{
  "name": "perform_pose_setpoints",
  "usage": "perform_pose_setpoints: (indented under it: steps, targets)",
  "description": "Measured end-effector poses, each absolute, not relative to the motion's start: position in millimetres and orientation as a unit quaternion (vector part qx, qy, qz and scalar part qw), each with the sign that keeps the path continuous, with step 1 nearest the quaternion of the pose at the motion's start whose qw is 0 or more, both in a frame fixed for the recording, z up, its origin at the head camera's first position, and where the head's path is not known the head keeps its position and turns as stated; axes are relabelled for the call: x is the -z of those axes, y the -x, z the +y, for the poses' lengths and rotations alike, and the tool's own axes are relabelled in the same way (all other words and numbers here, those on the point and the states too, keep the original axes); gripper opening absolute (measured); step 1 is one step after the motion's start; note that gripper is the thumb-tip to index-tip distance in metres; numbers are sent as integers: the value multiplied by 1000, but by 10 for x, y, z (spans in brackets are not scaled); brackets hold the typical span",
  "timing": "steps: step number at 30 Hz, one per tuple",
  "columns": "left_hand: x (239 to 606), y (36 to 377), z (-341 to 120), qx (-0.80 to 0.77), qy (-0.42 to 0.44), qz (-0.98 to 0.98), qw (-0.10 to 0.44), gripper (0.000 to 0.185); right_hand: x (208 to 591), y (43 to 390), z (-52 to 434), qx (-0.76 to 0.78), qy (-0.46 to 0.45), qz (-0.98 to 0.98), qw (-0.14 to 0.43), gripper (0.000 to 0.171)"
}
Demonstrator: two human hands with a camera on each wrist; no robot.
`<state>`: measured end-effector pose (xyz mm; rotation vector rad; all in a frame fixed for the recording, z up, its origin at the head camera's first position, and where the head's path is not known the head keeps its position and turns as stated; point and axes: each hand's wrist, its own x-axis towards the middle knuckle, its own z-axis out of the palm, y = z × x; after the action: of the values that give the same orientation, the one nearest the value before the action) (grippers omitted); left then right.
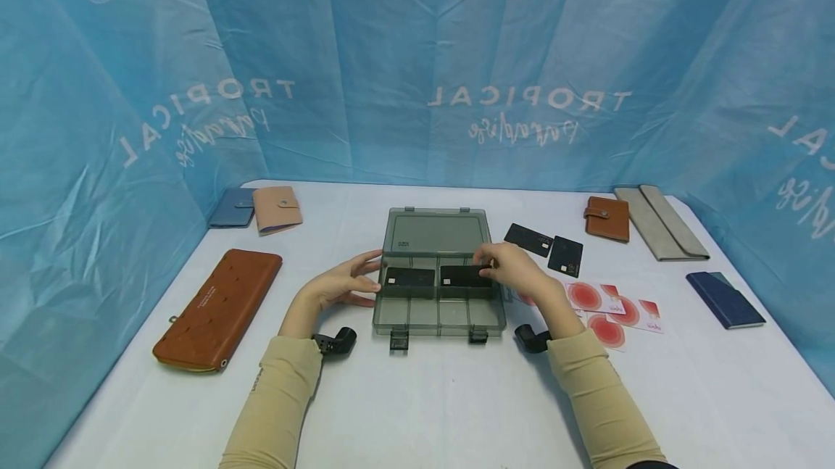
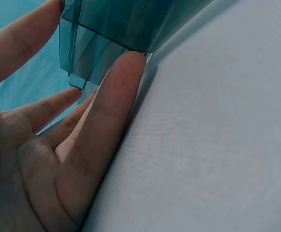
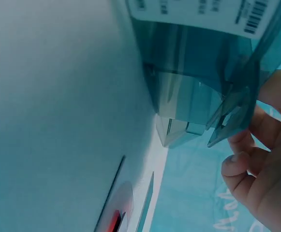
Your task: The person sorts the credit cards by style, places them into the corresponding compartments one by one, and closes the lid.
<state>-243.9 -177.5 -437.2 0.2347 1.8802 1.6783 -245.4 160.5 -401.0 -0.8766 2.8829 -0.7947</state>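
A translucent grey-green compartment box stands on the table with its lid tilted back at the far side. One black card lies across the left compartments, and a second black card lies across the right ones. My left hand steadies the box's left side, fingers spread and fairly straight, with the little finger low against the wall. At the box's right side, my right hand pinches the right end of the second card. Its other fingers are curled outside the wall.
Two more black cards lie right of the box, above several red-and-white cards. A brown long wallet, a blue wallet and a tan one are at left. Brown, grey and navy wallets lie at right.
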Motion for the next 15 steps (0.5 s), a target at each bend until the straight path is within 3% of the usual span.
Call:
perform_pose_setpoints:
  steps: [7, 15]
  targets:
    - [4370, 2441, -1773, -633, -89, 707, 302, 84, 4026, 2430, 1600, 151, 296, 943, -39, 20]
    - [4367, 2443, -1771, -635, -91, 704, 304, 85, 4063, 2445, 1582, 85, 300, 949, -41, 26]
